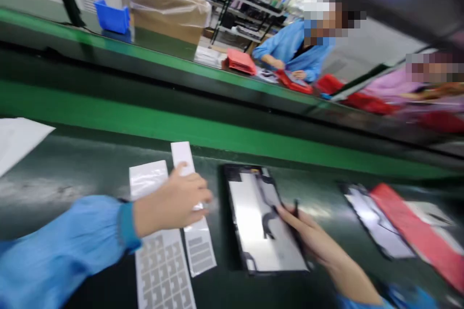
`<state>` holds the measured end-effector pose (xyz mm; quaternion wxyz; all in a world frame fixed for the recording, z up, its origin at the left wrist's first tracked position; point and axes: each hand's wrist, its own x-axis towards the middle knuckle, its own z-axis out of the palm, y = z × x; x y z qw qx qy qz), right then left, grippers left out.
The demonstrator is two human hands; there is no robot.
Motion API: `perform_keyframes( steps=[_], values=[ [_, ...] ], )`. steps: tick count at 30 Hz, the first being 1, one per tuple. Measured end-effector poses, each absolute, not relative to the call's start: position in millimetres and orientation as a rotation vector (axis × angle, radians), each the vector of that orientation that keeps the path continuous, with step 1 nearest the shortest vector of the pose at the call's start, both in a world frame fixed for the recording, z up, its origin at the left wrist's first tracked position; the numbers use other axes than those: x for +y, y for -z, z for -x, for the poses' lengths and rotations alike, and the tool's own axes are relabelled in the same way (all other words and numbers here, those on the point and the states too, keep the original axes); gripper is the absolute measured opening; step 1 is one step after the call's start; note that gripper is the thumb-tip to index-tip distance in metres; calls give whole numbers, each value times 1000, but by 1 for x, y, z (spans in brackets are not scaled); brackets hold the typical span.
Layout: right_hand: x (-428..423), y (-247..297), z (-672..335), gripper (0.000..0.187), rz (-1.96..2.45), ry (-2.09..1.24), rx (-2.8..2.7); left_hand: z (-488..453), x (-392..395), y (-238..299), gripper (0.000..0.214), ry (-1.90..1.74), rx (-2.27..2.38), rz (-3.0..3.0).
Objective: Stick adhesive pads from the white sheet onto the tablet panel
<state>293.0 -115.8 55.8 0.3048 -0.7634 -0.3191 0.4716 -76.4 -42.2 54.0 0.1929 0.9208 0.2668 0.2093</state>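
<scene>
Right grip [308,231] holds panel [250,222], bench [105,154] beneath, racks [250,14] beyond.

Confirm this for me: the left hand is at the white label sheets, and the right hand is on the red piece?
Not quite: the head view shows the right hand on the dark-edged panel. The left hand is indeed at the white label sheets.

Green bench [90,159] | white paper [20,142] | label sheet [163,270] | narrow label strip [200,250] | screen panel [248,222] | second panel [380,227] | red sheet [416,229]
</scene>
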Motion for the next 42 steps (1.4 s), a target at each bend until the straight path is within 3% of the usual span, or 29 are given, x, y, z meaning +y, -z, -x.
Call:
perform_keyframes(
  steps=[4, 9, 13, 17, 19, 23, 29, 38, 42],
  values=[
    [-118, -55, -292, 64, 1988, -1325, -1040, 135, -64, -26, 29, -630, 1078, -2622],
    [-111, -54, -308, 70, 2127, -725, -1550, 167, -97, -3, 50, -645, 1276, -2669],
    [-105, -66, -291, 70, 2037, -342, -1578, 165, -104, -5, 55, -627, 1240, -2601],
    [-104, -77, -226, 65, 1732, -941, -1423, 160, -105, -9, 38, -713, 1194, -2591],
    [-106, -74, -186, 52, 1598, -1261, -1501, 155, -112, -10, 30, -789, 1161, -2572],
    [-109, -56, -123, 29, 1303, -1689, -1508, 148, -127, -5, 39, -826, 1103, -2476],
    [-113, -29, -104, 15, 1162, -1551, -1497, 147, -125, 3, 27, -887, 1057, -2300],
    [-118, -20, -107, 17, 1287, -1391, -1403, 143, -119, 1, 19, -875, 1022, -2138],
    [-117, -22, -108, 19, 1314, -1375, -1397, 145, -116, -5, 27, -891, 1101, -2185]
  ],
)
